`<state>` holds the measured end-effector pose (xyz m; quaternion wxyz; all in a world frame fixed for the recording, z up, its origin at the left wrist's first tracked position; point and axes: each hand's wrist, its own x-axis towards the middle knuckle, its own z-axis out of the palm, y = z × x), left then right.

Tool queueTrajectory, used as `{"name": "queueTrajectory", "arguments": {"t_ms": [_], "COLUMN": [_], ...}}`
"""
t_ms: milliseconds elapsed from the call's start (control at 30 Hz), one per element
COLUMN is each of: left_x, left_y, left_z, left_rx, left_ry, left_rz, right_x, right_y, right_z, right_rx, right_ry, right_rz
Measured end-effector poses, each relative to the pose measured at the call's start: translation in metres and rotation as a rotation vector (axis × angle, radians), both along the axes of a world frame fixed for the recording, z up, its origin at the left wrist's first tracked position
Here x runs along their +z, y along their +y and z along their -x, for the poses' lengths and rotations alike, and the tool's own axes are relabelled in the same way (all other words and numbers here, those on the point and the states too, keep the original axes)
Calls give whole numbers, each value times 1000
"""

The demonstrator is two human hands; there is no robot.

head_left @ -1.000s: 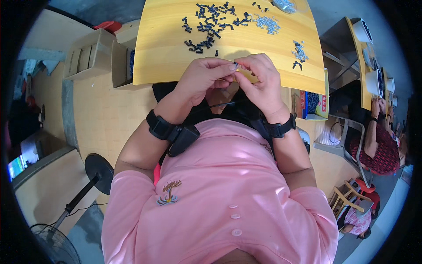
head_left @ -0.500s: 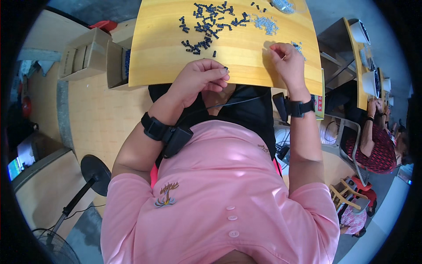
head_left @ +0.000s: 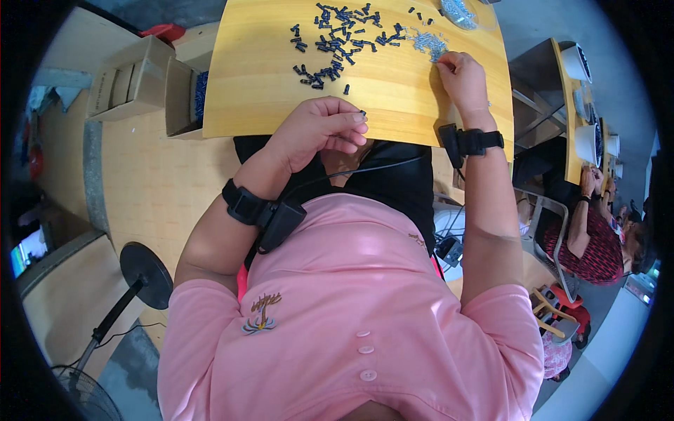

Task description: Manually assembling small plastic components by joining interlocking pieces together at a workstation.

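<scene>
My left hand (head_left: 317, 132), near the table's front edge, is closed with thumb and forefinger pinching a small black piece (head_left: 363, 114). Most of that piece is covered by the fingertips. Farther right, my right hand (head_left: 465, 78) has its thumb and fingers pressed together at the near edge of a heap of small silver screw-like pieces (head_left: 425, 42). Whatever sits between those fingertips is too small to make out. Small black cylindrical pieces (head_left: 344, 43) lie scattered on the table beyond my left hand, and a single one (head_left: 347, 90) rests closest to it.
A clear container of silver pieces (head_left: 458, 12) stands at the far right of the yellow wooden table (head_left: 260, 105). Cardboard boxes (head_left: 130, 81) are to the left, with a fan (head_left: 146, 275) below them. A person (head_left: 590, 242) works at another table on the right.
My right hand has moved away from me, up to the heap of silver pieces. My left hand keeps its pinch on the black piece, nearly still.
</scene>
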<state>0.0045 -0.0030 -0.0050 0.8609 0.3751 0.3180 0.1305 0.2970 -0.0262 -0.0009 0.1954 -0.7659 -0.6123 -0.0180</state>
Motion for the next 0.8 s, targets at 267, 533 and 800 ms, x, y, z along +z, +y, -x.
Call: {"name": "queueTrajectory", "arguments": {"t_ms": [267,533,800], "left_x": [-1,-3,-3], "left_y": [-1,-1,-2], "left_z": [0,0,1], "left_rx": [-6,-10,41], "left_ry": [-2,-5,-13], "left_rz": [-15,-23,-28], "right_x": [6,7,8], "right_y": [-10,-15,-27], "right_z": [15,24,39], "right_rx": [-4,135,127], "right_ry": [177,72,195], "right_rz": [55,88,44]}}
